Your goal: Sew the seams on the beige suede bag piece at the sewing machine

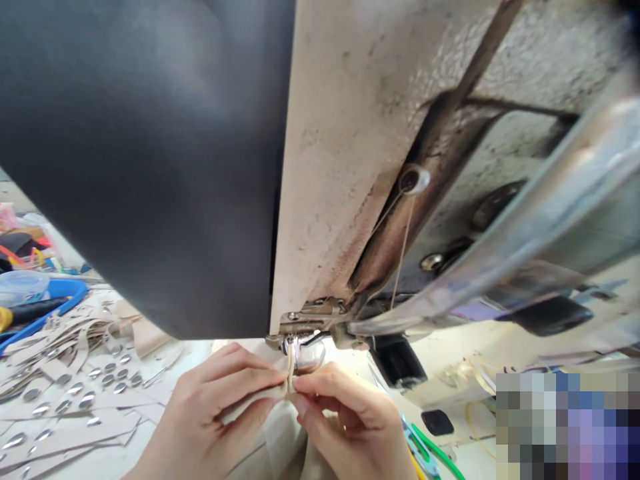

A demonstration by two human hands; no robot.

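Note:
My left hand (220,407) and my right hand (350,417) meet just below the sewing machine (335,153), their fingertips pinching a piece of beige fabric (285,433). A narrow folded edge of that fabric runs up from between the fingers to the needle and presser foot area (290,343). The rest of the cloth hangs down between my palms toward the bottom of the view. Both hands are closed on the fabric. Thread passes over a small white guide (414,180) on the machine head. The needle tip itself is too small to make out.
At left lie several beige fabric strips (95,433) and round metal discs (75,389). Behind them is a blue tray (65,303) with tools. Right of my hands are thread snips (420,447) with a green cord-like piece (440,450). A dark panel (190,167) fills the upper left.

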